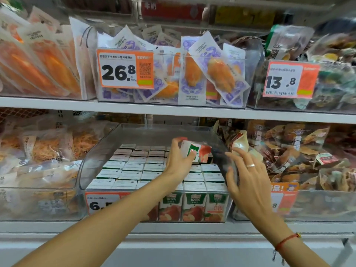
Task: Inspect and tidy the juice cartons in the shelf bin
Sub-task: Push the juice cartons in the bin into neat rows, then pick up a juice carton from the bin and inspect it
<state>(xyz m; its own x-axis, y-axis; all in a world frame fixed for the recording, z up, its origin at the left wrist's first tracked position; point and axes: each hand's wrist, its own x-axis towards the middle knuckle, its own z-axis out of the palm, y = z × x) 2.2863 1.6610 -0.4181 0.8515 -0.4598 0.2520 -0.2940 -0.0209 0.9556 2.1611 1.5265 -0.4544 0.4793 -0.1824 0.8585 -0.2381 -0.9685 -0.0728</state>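
Facing white store shelving (134, 109), I see clear bins of bagged snacks at twelve o'clock and orange price tags (125, 68). Dead ahead, the clear shelf bin (100, 151) holds rows of upright juice cartons (134, 166). My left hand (178, 157) reaches in and grips one tilted carton (196, 151) above the rows. At three o'clock, my right hand (248, 176), fingers spread, presses the bin's right wall, touching a snack packet (239, 141).
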